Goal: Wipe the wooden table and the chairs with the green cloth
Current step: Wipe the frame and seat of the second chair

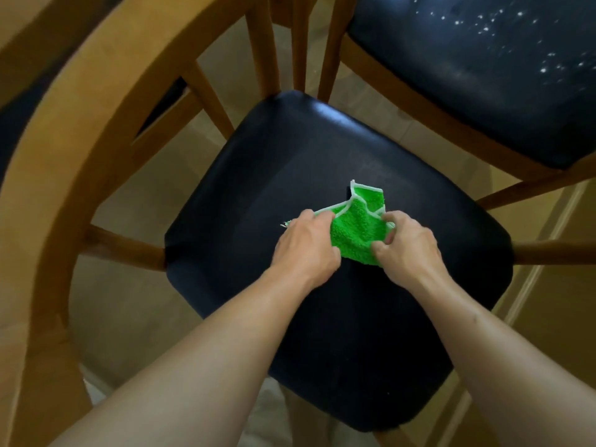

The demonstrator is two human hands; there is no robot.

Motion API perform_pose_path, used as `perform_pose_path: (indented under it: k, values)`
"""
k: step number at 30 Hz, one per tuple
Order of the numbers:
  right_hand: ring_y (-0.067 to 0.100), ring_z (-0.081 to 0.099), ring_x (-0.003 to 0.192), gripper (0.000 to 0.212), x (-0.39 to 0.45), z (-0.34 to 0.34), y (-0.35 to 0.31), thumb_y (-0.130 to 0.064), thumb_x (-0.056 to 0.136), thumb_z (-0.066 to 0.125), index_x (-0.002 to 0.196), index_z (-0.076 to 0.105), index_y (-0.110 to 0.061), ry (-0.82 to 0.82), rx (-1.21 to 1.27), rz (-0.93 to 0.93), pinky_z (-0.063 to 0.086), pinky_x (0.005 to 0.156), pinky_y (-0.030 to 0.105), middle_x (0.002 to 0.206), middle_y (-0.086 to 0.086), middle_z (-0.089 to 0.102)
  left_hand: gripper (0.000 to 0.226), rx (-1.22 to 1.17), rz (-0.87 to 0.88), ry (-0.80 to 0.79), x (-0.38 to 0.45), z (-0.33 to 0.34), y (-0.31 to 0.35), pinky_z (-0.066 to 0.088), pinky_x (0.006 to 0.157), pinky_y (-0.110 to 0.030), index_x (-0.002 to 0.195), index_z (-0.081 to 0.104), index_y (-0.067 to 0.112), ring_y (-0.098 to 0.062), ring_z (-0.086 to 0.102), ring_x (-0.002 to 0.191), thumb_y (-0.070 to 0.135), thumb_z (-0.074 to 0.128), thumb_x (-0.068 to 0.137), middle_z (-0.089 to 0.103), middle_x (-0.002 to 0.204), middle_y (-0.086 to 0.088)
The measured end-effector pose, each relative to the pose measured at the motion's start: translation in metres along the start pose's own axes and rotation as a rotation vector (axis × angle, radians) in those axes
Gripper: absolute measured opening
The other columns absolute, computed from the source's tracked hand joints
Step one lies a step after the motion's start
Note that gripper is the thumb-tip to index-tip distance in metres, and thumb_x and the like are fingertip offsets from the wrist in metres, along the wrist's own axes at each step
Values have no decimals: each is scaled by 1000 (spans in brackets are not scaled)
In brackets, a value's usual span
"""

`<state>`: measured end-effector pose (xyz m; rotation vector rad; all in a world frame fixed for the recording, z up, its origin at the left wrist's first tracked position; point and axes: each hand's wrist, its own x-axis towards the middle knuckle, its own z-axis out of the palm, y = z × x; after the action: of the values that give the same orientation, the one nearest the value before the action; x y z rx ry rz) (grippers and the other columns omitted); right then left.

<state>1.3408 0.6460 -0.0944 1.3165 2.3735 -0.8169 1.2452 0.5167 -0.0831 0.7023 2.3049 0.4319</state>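
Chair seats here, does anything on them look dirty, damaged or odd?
Yes. The second chair's seat, upper right, is scattered with small white specks, like dust or crumbs. The near seat looks clean, with the green cloth bunched on it between the left hand and right hand.

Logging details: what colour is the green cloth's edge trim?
White trim on the green cloth, head view.

Green cloth [354,233] fluffy terry; chair seat [290,162] glossy black leatherette; frame [80,130] smooth wood.
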Motion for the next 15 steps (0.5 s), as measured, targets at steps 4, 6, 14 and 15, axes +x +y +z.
perform_pose_path:
  k: [4,6,14,15]
  values:
    - [26,53,103,21,0,0,8,-22,83,66,103,62,-23,24,20,-32,46,78,34,109,-1,51,44,-43,-177,-29,6,3,1,46,82,-39,116,48,15,-29,56,104,33,70,82,55,113,-5]
    - [23,54,98,24,-1,-2,10,-22,82,68,102,55,-24,23,43,-34,44,76,33,101,-6,50,29,-42,-196,-64,3,3,-2,49,80,-38,101,55,18,-27,58,98,31,71,81,57,106,-2]
    - [21,55,79,10,-21,-11,17,-19,76,65,74,58,-24,-57,-11,-129,40,65,30,82,-4,55,33,-58,-88,-208,-17,-2,-17,38,55,-29,90,44,33,-17,59,74,34,70,70,59,82,6]
    - [20,52,79,11,-26,-14,16,-20,75,67,71,57,-24,-50,-14,-179,40,65,30,82,-5,52,32,-65,-78,-235,-18,-3,-17,38,53,-28,90,45,38,-16,59,72,35,70,69,60,80,7]
